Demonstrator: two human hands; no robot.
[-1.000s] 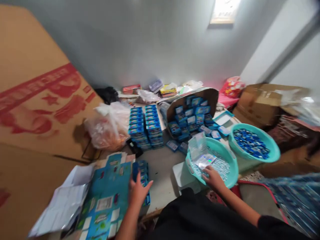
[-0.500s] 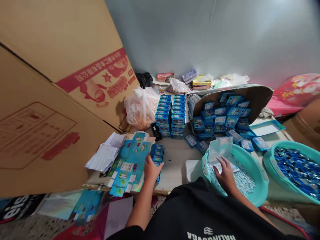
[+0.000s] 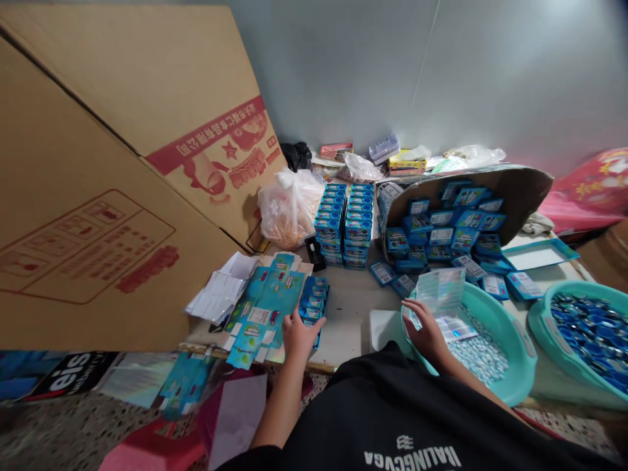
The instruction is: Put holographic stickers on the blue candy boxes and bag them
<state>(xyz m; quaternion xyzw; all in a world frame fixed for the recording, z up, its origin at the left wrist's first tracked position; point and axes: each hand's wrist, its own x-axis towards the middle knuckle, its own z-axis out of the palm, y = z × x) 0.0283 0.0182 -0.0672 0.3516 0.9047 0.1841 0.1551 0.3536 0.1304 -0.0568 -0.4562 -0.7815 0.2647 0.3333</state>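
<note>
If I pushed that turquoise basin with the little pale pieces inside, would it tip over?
Probably not easily: the turquoise basin looks wide, so a gentle push might just slide it. The small pale pieces lie loose, so they'd likely shift about.

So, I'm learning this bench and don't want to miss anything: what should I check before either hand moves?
1. Left hand at the row of blue boxes: ok.
2. Left fingers gripping firmly, not just resting: cannot tell.
3. Right hand at the basin of white pieces: ok, over its left rim; contact is unclear.
4. Two stacks of boxes standing upright: ok.
5. Loose blue boxes neatly lined up: not ok, jumbled in and around the open carton.
6. Right-hand basin fully in view: not ok, cut off by the picture's edge.
</note>
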